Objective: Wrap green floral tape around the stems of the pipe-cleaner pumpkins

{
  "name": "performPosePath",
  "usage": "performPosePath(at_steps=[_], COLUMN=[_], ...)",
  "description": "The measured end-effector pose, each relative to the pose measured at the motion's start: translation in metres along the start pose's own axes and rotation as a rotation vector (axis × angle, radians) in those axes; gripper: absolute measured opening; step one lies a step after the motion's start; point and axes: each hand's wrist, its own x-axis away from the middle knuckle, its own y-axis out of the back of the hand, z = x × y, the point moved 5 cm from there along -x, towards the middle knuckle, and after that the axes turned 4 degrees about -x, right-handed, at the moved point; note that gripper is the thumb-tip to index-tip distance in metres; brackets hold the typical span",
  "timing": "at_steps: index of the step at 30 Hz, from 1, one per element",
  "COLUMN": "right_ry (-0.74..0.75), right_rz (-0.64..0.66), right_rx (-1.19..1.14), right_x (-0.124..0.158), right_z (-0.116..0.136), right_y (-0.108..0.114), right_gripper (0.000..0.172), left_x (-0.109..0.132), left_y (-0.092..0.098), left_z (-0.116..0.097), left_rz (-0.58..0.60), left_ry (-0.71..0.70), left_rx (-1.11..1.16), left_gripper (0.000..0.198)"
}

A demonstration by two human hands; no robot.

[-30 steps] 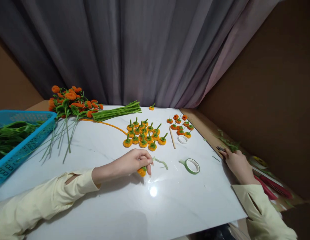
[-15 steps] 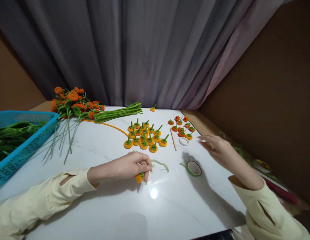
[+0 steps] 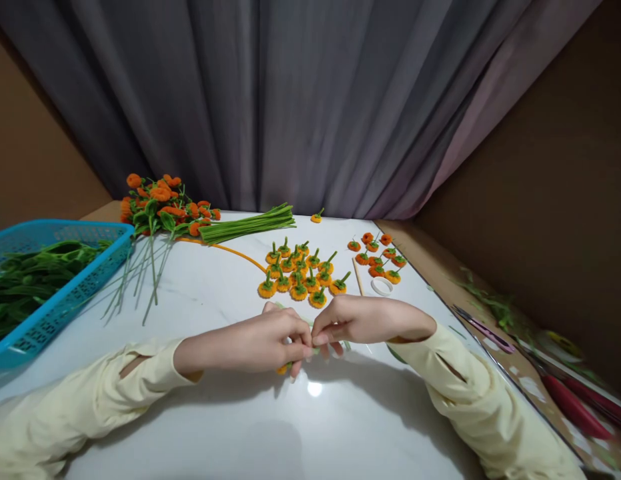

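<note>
My left hand [image 3: 270, 337] is closed on a yellow fuzzy pipe-cleaner flower head [image 3: 283, 369], mostly hidden under the fingers. My right hand [image 3: 367, 320] meets it fingertip to fingertip, pinching a pale green strip of floral tape [image 3: 316, 351] beside the flower. Another bit of the strip shows behind the right fingers. Under the right cuff only an edge of the green tape roll [image 3: 397, 355] peeks out. Just beyond both hands stands a cluster of yellow flower heads [image 3: 299, 288] with short green stems.
A blue basket [image 3: 60, 300] of green leaves is at left. Behind lie finished orange flowers [image 3: 160, 193] and a bundle of green stems [image 3: 250, 223]. Orange flower heads [image 3: 375, 261], a white ring [image 3: 381, 287] and a thin stick [image 3: 358, 277] lie at right, scissors [image 3: 485, 330] beyond the edge.
My right hand has come in from the right to meet my left hand and now pinches the tape strip. The left still grips the flower head. The view has shifted slightly.
</note>
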Motion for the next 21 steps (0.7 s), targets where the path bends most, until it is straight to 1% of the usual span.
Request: performPosePath(at_steps=[8,14,18,21], right_ry=[-0.041,-0.053,-0.055,-0.064], right_rz=[-0.051,-0.098,-0.105,-0.109], right_rx=[0.027,0.054,0.043,0.021], right_x=[-0.004,-0.003,-0.003,-0.004], right_z=[-0.001,-0.003,-0.003,-0.004], right_y=[-0.003,-0.002,-0.002,-0.002], right_gripper=[0.020,0.020,0.018,0.017], left_x=[0.000,-0.001,-0.001,0.000], left_y=[-0.002,-0.001,-0.001,0.000], left_z=[0.007,0.012,0.012,0.012], left_rz=[-0.015,-0.031,-0.021,-0.036], left_ry=[0.034,0.033,0.026,0.029], left_rx=[-0.031,-0.057,-0.031,-0.030], left_gripper=[0.031,0.023,0.024,0.024])
